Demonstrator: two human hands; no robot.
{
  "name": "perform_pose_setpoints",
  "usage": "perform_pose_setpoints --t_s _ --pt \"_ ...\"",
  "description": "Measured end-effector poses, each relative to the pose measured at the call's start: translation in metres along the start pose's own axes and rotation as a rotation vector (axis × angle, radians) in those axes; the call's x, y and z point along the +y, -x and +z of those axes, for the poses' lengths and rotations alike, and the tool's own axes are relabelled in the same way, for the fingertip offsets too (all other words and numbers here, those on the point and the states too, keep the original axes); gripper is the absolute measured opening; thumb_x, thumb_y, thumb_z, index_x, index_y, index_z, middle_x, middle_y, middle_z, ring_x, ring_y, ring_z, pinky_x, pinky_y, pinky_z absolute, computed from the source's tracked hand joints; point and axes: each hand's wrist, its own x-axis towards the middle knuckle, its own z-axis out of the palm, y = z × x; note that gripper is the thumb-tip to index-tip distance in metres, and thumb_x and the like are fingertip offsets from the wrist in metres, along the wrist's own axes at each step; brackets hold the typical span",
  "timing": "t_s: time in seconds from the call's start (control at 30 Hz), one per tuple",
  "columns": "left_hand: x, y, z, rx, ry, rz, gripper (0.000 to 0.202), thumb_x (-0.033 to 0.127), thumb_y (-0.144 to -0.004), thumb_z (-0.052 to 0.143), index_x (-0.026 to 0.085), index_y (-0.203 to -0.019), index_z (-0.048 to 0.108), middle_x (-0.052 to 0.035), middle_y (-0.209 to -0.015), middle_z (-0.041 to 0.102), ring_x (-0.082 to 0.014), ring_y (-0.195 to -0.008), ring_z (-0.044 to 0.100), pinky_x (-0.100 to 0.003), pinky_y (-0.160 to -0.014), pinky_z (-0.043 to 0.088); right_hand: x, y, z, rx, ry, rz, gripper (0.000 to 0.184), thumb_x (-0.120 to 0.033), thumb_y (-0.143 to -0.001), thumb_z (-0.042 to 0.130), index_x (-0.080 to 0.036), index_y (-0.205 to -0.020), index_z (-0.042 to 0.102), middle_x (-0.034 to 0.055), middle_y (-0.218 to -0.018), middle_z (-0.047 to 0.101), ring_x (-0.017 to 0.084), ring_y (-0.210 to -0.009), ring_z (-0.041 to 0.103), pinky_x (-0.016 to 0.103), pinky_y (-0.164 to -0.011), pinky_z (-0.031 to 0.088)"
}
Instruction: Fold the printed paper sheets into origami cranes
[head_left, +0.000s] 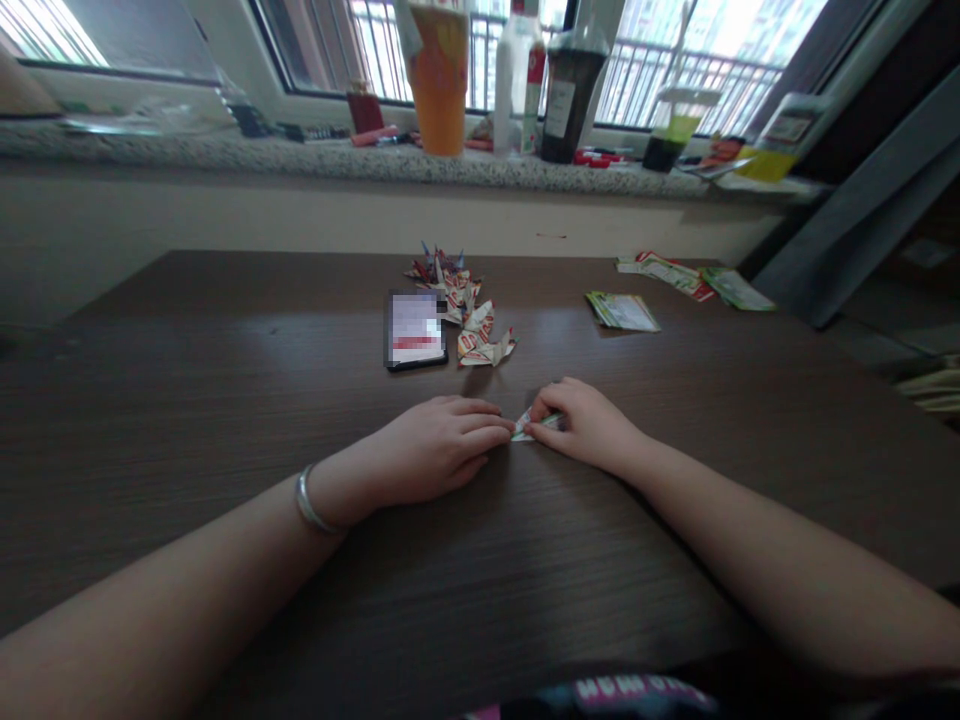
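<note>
A small folded piece of white and green printed paper (pixel 520 427) lies on the dark wooden table (pixel 300 620) between my hands. My right hand (pixel 581 420) pinches it from the right with thumb and fingers, covering most of it. From the left, my left hand (pixel 454 445), palm down with a silver bangle at the wrist, has its fingertips closed on the paper's left end. Just beyond the hands are several folded paper figures (pixel 476 330) with pointed tips, printed in red and cream. A phone (pixel 416 330) with a blurred screen rests beside them.
At the back right lie a stack of printed paper pieces (pixel 622 311) and loose wrappers (pixel 675 275). Behind the table, a granite windowsill (pixel 262 160) carries an orange drink cup (pixel 439 85), a dark drink cup (pixel 566 100), bottles and small items. A grey curtain (pixel 862 200) hangs at right.
</note>
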Motion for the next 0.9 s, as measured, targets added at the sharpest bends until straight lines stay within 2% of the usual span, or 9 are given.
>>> perform_pose_setpoints --t_s 0.13,0.23,0.33,0.47,0.6,0.73,0.9 --pt "0.002 -0.001 -0.001 -0.037 -0.026 0.024 0.032 0.021 -0.09 0.051 0.018 -0.121 0.057 -0.0066 -0.12 0.064 -0.0231 -0.111 0.057 -0.039 -0.095 0.049 0.001 0.001 -0.004 0.022 -0.026 -0.058 0.013 -0.03 -0.084 0.062 -0.019 -0.091 0.066 0.004 -0.09 0.068 0.019 -0.088 0.057 0.03 -0.082 0.042" --pt "0.003 0.0 -0.001 -0.06 -0.055 0.029 0.025 0.02 -0.091 0.049 0.016 -0.112 0.061 -0.0076 -0.114 0.066 -0.0229 -0.109 0.058 -0.039 -0.094 0.05 0.001 0.001 -0.006 0.069 -0.006 -0.062 0.022 -0.028 -0.083 0.063 -0.018 -0.102 0.064 0.0061 -0.1 0.068 0.02 -0.094 0.057 0.033 -0.087 0.042" --pt "0.004 0.003 -0.001 -0.054 -0.054 0.031 0.02 0.02 -0.092 0.048 0.015 -0.104 0.063 -0.0086 -0.111 0.065 -0.0227 -0.112 0.056 -0.038 -0.096 0.05 0.002 0.001 -0.006 0.116 0.015 0.007 0.028 -0.029 -0.081 0.064 -0.018 -0.107 0.063 0.0073 -0.104 0.067 0.022 -0.095 0.057 0.035 -0.087 0.043" --pt "0.005 0.004 -0.001 -0.027 -0.04 0.053 0.018 0.019 -0.092 0.048 0.015 -0.1 0.063 -0.0082 -0.107 0.066 -0.0234 -0.12 0.052 -0.038 -0.101 0.048 0.003 -0.001 -0.003 0.118 0.025 0.083 0.03 -0.031 -0.078 0.068 -0.017 -0.105 0.064 0.006 -0.092 0.067 0.021 -0.087 0.056 0.034 -0.08 0.045" --pt "0.006 0.004 -0.001 -0.006 0.005 0.036 0.017 0.018 -0.092 0.046 0.014 -0.096 0.062 -0.0093 -0.111 0.064 -0.0229 -0.121 0.051 -0.037 -0.102 0.048 0.002 -0.002 -0.001 0.125 -0.004 0.068 0.03 -0.027 -0.076 0.07 -0.017 -0.104 0.064 0.0059 -0.093 0.067 0.021 -0.088 0.056 0.033 -0.079 0.045" --pt "0.008 0.004 0.0 -0.008 0.079 -0.006 0.018 0.018 -0.088 0.052 0.014 -0.104 0.06 -0.0113 -0.129 0.056 -0.025 -0.127 0.048 -0.039 -0.106 0.044 0.001 -0.003 0.001 0.143 -0.043 0.037 0.028 -0.023 -0.077 0.069 -0.018 -0.103 0.062 0.0061 -0.098 0.066 0.02 -0.089 0.058 0.033 -0.08 0.046" --pt "0.01 0.005 -0.004 -0.07 0.124 -0.082 0.025 0.021 -0.089 0.054 0.016 -0.113 0.058 -0.0124 -0.129 0.056 -0.0262 -0.125 0.05 -0.041 -0.104 0.045 0.004 -0.004 0.003 0.196 -0.136 0.048 0.024 -0.022 -0.077 0.069 -0.018 -0.098 0.059 0.0041 -0.094 0.065 0.017 -0.084 0.059 0.031 -0.078 0.048"
